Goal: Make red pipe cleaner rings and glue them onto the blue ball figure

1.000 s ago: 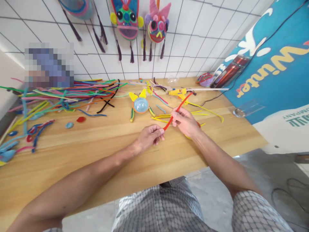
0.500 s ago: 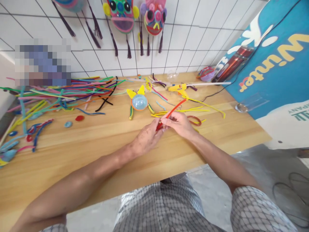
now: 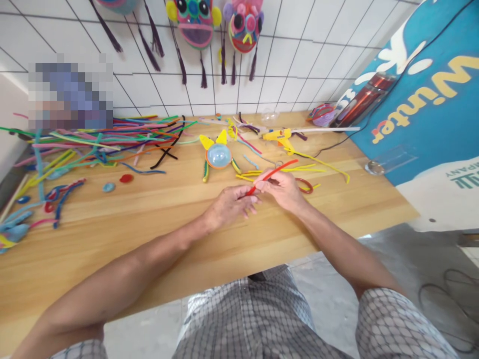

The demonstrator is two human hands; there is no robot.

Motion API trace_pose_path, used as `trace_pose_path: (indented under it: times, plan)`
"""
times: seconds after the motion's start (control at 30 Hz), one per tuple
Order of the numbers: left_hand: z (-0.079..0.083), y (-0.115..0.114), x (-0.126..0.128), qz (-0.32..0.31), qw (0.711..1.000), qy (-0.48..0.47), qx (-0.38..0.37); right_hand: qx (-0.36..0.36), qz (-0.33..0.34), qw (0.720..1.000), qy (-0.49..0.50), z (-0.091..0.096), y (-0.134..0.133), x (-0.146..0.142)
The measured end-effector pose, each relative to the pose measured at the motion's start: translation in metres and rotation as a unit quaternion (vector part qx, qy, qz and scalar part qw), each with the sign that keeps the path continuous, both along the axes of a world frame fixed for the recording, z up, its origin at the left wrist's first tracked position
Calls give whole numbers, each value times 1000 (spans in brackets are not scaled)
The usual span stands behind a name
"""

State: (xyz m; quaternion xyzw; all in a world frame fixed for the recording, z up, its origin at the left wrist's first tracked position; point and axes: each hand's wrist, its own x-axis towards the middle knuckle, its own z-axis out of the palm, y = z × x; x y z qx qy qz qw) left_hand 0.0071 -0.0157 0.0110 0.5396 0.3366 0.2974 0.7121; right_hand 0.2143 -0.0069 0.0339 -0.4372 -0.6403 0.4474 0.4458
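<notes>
A red pipe cleaner (image 3: 280,168) slants up to the right between my hands, above the front half of the wooden table. My left hand (image 3: 232,205) pinches its lower end, with some fingers loosely spread underneath. Higher along the same stem, my right hand (image 3: 283,189) grips it between thumb and fingers. Just behind my hands lie several yellow pipe cleaners (image 3: 318,170) and a pair of scissors with a brown-red handle (image 3: 305,186), partly covered by my right hand. Beyond my left hand stands a clear, orange-rimmed dome figure (image 3: 219,156) with yellow ears and green-yellow legs.
Many coloured pipe cleaners (image 3: 130,138) are heaped at the left back. A yellow glue gun (image 3: 277,134) with a white stick lies behind my hands. A red thermos (image 3: 362,102) leans at the right. Red (image 3: 126,178) and blue coiled discs (image 3: 109,187) lie on the left.
The red pipe cleaner has tilted flatter, its tip now lower and farther right. My left hand's fingers have loosened and spread a little. The whole view has shifted slightly.
</notes>
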Motion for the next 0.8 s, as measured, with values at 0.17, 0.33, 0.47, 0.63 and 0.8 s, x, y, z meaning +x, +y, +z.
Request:
trace_pose_path:
  times: [0.17, 0.33, 0.47, 0.63, 0.8]
  plan:
    - [5, 7, -2, -31, 988, -99, -112, -24, -3, 1000, 7, -3, 7, 5]
    - [2, 9, -4, -23, 992, -80, -96, -56, 4, 998, 31, -7, 9, 7]
    - [-5, 8, -1, 4, 997, -47, -56, -52, 0, 999, 14, -8, 7, 6]
    - [-9, 11, -1, 30, 996, -46, -74, -20, -1, 1000, -17, -9, 4, 6]
    - [-5, 13, -3, -1, 986, -96, -134, -7, 25, 999, -35, -5, 3, 5]
